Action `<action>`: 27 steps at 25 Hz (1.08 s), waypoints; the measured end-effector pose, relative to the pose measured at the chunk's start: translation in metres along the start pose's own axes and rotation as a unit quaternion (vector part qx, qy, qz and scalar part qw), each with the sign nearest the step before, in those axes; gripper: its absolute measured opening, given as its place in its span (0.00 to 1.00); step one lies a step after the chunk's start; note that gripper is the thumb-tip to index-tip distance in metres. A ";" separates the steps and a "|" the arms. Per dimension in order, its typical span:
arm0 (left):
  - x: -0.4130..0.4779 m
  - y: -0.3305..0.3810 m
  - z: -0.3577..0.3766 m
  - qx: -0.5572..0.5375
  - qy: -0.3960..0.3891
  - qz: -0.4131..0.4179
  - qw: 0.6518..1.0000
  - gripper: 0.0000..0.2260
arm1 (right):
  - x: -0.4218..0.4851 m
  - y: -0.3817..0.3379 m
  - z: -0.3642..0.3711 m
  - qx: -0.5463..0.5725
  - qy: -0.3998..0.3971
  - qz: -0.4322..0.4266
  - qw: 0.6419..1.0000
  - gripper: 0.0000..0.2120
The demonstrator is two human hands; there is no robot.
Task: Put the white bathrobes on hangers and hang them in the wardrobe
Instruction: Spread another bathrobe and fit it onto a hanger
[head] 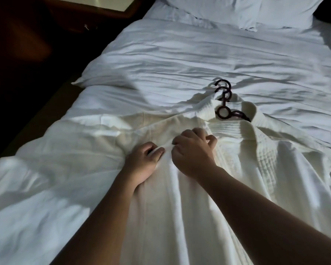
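Observation:
A cream-white bathrobe (246, 153) lies spread on the bed, collar toward the pillows. Dark hangers (224, 101) poke out at the collar; two hooks and a ring show, the rest is hidden under the fabric. My left hand (144, 161) pinches a fold of the robe's front between thumb and fingers. Just right of it, my right hand (193, 150) grips the robe's front edge with curled fingers. Both hands sit below and left of the collar.
The bed (180, 60) is covered with rumpled white sheets. Two pillows (227, 10) lie at its head. A dark wooden nightstand (96, 10) stands at the far left beside the bed, with dark floor along the bed's left edge.

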State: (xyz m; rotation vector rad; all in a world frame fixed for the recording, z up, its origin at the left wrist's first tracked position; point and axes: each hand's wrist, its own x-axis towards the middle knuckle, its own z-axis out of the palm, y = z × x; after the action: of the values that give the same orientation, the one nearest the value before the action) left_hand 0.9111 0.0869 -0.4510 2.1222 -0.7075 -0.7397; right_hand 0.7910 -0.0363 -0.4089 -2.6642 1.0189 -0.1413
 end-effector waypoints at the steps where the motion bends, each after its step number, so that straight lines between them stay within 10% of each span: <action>1: -0.001 0.002 0.000 0.002 -0.004 0.001 1.000 0.15 | 0.008 0.003 0.005 -0.009 -0.031 0.028 0.999 0.17; 14: -0.007 0.019 -0.027 0.070 -0.100 0.018 0.992 0.12 | 0.032 0.002 0.056 -0.188 0.055 0.063 0.979 0.19; 27: -0.063 -0.077 -0.155 0.319 0.153 0.111 0.929 0.22 | 0.033 0.005 0.060 -0.171 0.083 0.050 0.981 0.21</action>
State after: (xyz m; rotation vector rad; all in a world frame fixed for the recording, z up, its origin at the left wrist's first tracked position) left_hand 0.9942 0.2467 -0.4121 2.5890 -1.0955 -0.0318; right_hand 0.8243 -0.0478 -0.4680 -2.9374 1.3332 -0.1840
